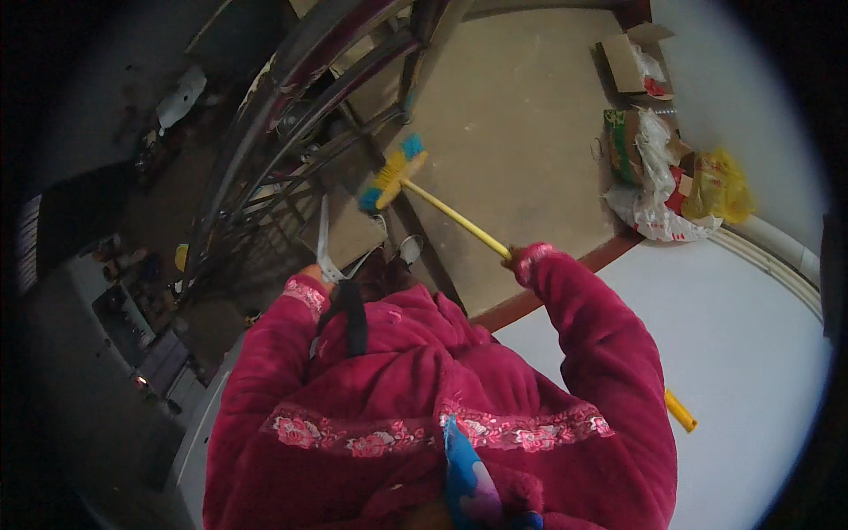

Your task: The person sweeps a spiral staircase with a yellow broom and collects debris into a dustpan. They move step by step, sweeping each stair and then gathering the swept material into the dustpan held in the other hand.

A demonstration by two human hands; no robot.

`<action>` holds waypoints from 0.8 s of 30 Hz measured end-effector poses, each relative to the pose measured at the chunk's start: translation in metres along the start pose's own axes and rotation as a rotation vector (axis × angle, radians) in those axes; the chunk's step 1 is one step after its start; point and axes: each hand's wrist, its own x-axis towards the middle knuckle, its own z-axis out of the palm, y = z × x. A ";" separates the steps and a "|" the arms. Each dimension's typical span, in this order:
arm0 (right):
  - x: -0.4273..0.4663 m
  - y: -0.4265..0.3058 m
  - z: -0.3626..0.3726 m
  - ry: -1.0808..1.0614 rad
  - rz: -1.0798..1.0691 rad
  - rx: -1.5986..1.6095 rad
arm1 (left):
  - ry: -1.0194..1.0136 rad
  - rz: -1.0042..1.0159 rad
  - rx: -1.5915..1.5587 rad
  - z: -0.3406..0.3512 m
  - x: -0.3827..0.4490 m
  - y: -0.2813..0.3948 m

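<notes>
My right hand (513,257) is closed around the yellow handle (464,222) of a broom. The broom head (394,175), with yellow and blue bristles, is turned on its side near the metal stair railing (318,99). Past my right sleeve, a yellow handle end (681,412) sticks out, seemingly of the same broom. At the front of my body, my left hand (318,274) grips a white handle (323,235); what it belongs to is hard to make out. A black strap (355,318) hangs by that wrist.
Open cardboard boxes (619,63), white plastic bags (662,212) and a yellow plastic bag (719,189) lie along the right wall. Pipes (772,255) run beside them. The railing curves down on the left, above a cluttered lower floor. A beige floor (517,119) spreads ahead.
</notes>
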 end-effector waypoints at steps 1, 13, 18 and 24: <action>-0.003 0.005 0.014 -0.044 0.103 0.058 | 0.033 0.039 -0.008 -0.001 0.002 0.002; -0.088 -0.018 0.116 0.176 0.148 1.208 | -0.063 0.073 0.073 0.022 0.062 0.002; -0.021 -0.006 0.097 0.303 0.254 1.133 | -0.099 0.066 0.180 0.034 0.108 0.004; 0.033 -0.050 0.136 0.385 0.300 0.998 | -0.186 0.143 0.300 0.018 0.104 0.034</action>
